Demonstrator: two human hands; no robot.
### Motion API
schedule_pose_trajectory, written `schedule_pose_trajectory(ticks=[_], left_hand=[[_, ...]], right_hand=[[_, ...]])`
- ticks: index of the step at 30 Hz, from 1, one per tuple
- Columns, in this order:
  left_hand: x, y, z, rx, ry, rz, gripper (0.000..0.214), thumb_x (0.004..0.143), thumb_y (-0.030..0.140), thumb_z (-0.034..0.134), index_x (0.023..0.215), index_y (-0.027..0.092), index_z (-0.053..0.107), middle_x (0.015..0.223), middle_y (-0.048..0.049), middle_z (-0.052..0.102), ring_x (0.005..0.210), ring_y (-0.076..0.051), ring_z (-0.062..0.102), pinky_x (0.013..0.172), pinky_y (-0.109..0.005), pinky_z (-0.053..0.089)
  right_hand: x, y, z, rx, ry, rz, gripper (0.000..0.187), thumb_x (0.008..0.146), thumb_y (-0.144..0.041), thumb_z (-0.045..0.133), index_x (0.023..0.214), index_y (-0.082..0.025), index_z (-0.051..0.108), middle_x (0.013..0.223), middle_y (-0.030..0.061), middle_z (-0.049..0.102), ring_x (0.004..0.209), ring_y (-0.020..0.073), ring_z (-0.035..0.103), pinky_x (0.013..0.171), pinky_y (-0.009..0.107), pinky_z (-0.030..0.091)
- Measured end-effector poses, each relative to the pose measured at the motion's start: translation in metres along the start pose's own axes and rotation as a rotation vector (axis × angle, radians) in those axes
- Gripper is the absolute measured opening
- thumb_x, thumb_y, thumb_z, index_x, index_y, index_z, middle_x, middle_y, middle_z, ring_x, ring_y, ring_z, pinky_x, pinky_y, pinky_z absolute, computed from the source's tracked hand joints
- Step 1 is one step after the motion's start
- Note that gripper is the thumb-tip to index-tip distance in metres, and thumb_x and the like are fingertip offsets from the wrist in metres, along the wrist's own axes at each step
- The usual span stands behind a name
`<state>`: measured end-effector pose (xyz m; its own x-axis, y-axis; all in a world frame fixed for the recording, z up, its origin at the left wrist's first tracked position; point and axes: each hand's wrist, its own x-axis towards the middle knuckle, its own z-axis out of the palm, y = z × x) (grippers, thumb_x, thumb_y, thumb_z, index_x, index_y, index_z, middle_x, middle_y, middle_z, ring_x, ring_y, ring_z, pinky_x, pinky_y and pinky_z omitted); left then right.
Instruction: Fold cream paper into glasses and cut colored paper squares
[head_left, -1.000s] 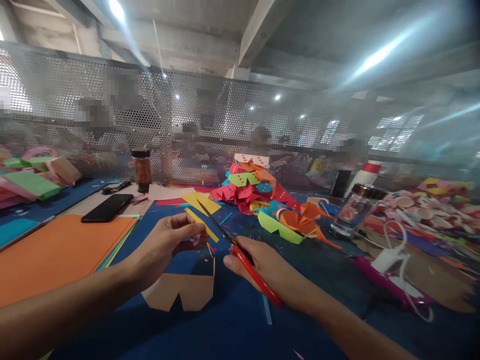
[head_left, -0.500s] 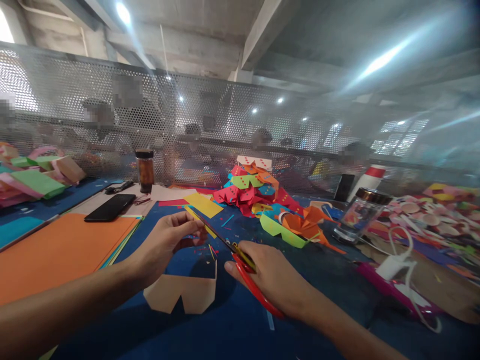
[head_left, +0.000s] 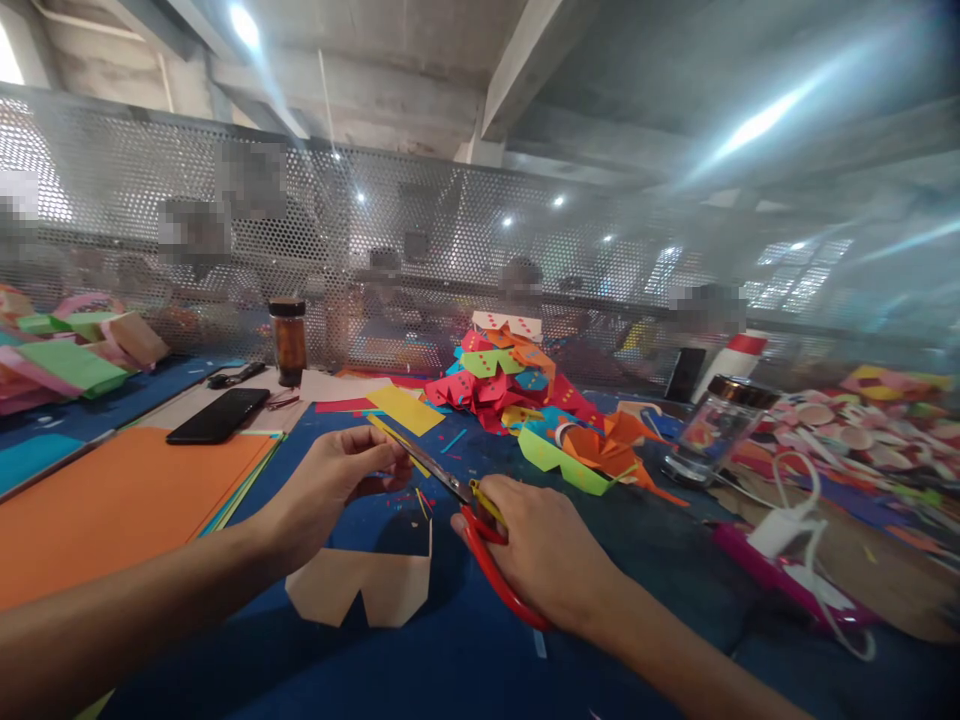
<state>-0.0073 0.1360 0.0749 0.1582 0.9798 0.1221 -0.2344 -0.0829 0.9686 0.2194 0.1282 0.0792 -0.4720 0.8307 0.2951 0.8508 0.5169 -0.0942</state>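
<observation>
My right hand [head_left: 544,550] is closed round the red handles of a pair of scissors [head_left: 480,540], whose blades point up and left toward my left hand. My left hand [head_left: 341,480] pinches a narrow yellow paper strip [head_left: 394,435] between thumb and fingers, and the strip runs between the blades. Below both hands a folded tan paper piece [head_left: 360,588] with a notched lower edge lies on the blue table [head_left: 465,680]. Tiny coloured paper scraps lie scattered under the scissors.
A stack of orange sheets [head_left: 112,505] and a black phone [head_left: 217,415] lie at left. A heap of coloured folded papers [head_left: 510,375] sits ahead, with a brown jar [head_left: 289,340] behind it at left. A glass jar [head_left: 712,425], white cable and paper cut-outs are at right. People sit beyond the mesh screen.
The scissors have dropped to a flatter angle and my right hand has shifted its hold on the handles. My left hand stays in place with the yellow strip.
</observation>
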Motion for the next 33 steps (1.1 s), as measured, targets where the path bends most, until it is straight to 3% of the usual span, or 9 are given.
schedule_pose_trajectory(ticks=[11, 19, 24, 29, 33], left_hand=[[0.0001, 0.0008, 0.0004, -0.008, 0.011, -0.012, 0.017, 0.077, 0.031, 0.074, 0.073, 0.016, 0.068, 0.075, -0.0017, 0.066, 0.071, -0.014, 0.060, 0.073, -0.028, 0.050], [0.0008, 0.0005, 0.0004, 0.001, -0.004, -0.005, 0.016, 0.078, 0.029, 0.072, 0.071, 0.016, 0.067, 0.072, -0.0002, 0.064, 0.068, -0.012, 0.058, 0.073, -0.027, 0.049], [-0.0012, 0.0017, 0.0014, -0.009, 0.001, -0.017, 0.015, 0.076, 0.028, 0.073, 0.071, 0.016, 0.067, 0.073, -0.0003, 0.064, 0.070, -0.013, 0.059, 0.072, -0.027, 0.049], [-0.0033, 0.0034, 0.0024, -0.005, 0.007, -0.024, 0.016, 0.076, 0.031, 0.074, 0.073, 0.016, 0.068, 0.075, -0.0011, 0.064, 0.072, -0.014, 0.059, 0.074, -0.028, 0.050], [-0.0009, 0.0009, 0.0000, -0.018, -0.003, -0.033, 0.017, 0.076, 0.031, 0.074, 0.072, 0.017, 0.068, 0.074, -0.0016, 0.065, 0.071, -0.014, 0.060, 0.074, -0.028, 0.050]], right_hand=[[-0.0012, 0.0012, 0.0025, -0.154, 0.098, -0.011, 0.024, 0.086, -0.042, 0.050, 0.076, -0.020, 0.053, 0.070, 0.0031, 0.061, 0.054, 0.0172, 0.053, 0.053, 0.032, 0.019], [0.0005, 0.0018, 0.0021, -0.195, 0.087, 0.002, 0.024, 0.087, -0.041, 0.048, 0.076, -0.020, 0.052, 0.072, 0.0031, 0.061, 0.054, 0.0162, 0.051, 0.054, 0.032, 0.016], [0.0005, 0.0028, 0.0029, -0.206, 0.089, 0.009, 0.014, 0.082, -0.032, 0.052, 0.075, -0.020, 0.053, 0.071, 0.0027, 0.060, 0.054, 0.0160, 0.051, 0.054, 0.032, 0.015], [0.0015, 0.0045, 0.0042, -0.187, 0.092, 0.009, 0.012, 0.080, -0.030, 0.053, 0.075, -0.020, 0.053, 0.072, 0.0032, 0.062, 0.054, 0.0157, 0.051, 0.053, 0.031, 0.016], [0.0031, 0.0030, 0.0016, -0.037, 0.045, 0.027, 0.024, 0.088, -0.040, 0.048, 0.074, -0.020, 0.051, 0.067, 0.0027, 0.060, 0.057, 0.0169, 0.053, 0.053, 0.030, 0.021]])
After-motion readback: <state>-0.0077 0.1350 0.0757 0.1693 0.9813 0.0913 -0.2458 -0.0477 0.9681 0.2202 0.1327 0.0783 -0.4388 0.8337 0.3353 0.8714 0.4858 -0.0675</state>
